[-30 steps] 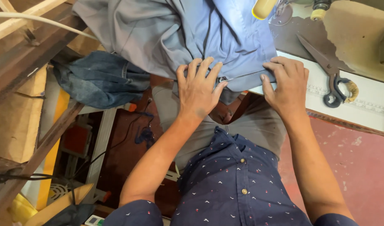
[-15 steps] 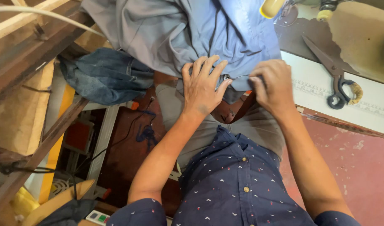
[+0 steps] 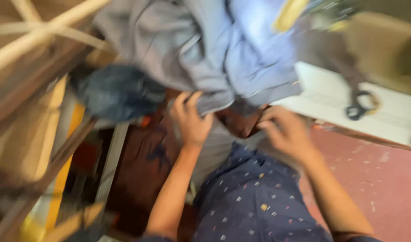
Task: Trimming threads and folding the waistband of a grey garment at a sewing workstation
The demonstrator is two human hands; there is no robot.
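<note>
Frame blurred. Grey-blue cloth [image 3: 205,54] hangs off the table [image 3: 385,121] edge over the lap. Left hand [image 3: 192,121] open, fingers spread under its hem, supporting it. Right hand [image 3: 286,132] grip: cannot tell.

The heaped cloth [image 3: 205,58] is grey shading into pale blue, and the bundle of denim [image 3: 118,92] beside it is dark blue. The person's shirt [image 3: 255,201] is navy, scattered with small white, yellow and red flecks. The scissors [image 3: 355,96] are dark with black handles, on a white worktop [image 3: 389,118] above a dusty red floor [image 3: 385,179].
</note>
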